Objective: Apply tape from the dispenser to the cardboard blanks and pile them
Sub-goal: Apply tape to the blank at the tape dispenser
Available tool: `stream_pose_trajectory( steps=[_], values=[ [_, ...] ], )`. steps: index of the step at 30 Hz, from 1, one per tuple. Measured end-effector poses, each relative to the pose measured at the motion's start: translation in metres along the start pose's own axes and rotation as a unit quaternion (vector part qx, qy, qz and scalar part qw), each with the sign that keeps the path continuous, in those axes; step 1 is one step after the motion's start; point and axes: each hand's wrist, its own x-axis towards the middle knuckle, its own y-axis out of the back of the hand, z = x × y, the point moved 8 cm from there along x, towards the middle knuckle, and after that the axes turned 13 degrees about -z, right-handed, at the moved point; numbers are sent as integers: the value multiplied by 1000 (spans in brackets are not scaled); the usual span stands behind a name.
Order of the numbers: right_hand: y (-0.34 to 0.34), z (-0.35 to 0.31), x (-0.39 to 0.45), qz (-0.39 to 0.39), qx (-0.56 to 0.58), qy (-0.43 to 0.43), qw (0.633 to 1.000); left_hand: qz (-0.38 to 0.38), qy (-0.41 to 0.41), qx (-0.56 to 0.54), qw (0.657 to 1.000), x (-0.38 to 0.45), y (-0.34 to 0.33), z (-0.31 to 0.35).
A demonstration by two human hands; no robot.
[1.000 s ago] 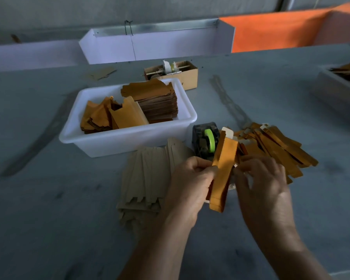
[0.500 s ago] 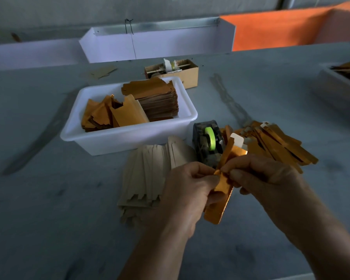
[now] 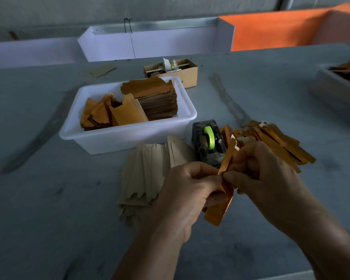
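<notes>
No writing can be read on anything here. Both hands pinch one folded orange blank [image 3: 220, 207], held tilted just in front of the tape dispenser [image 3: 208, 144]: the left hand [image 3: 187, 194] and right hand [image 3: 265, 178] have fingers curled, fingertips meeting at its middle. Right of the dispenser lies a pile of taped blanks [image 3: 275, 140]; left, pale flat blanks [image 3: 148, 170] on the grey surface [image 3: 49, 199].

Left hand [image 3: 187, 190] raised in front of the body, back of hand up, fingers curled inward, thumb and forefinger pinched together at the tip nearest the other hand. Right hand [image 3: 265, 178] close alongside, fingertips meeting those of the left, knuckles bent, thumb pressed against forefinger. Both forearms bare, angled up and inward from below, wrists slightly bent.
</notes>
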Motion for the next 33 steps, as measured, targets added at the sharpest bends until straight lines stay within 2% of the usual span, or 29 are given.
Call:
stream_pose_trajectory(
  steps=[3,10,14,19,23,25,27,30,33],
  values=[
    [-1,0,0,-9,-27,-10,1000,-12,9,7,1000,0,-1,0],
    [-4,-12,-1,-10,-93,-15,995,46,-10,11,999,-1,3,-7],
    [-2,-16,-5,7,-119,-20,993,93,-32,48,994,-5,2,-6],
    [2,-20,-11,37,-178,-45,982,151,-80,147,974,-14,-3,1],
    [9,-14,-14,71,-212,-79,971,148,-107,125,975,-17,1,1],
    [7,-6,-13,66,-141,-57,986,144,-112,131,975,-18,4,2],
    [-2,3,-8,31,-6,-45,998,143,-110,122,976,-18,6,1],
    [-25,13,-7,-34,173,-59,983,130,-90,70,985,-16,7,-1],
    [-33,19,-6,-31,229,-51,972,134,-54,43,989,-14,11,-10]
  ],
)
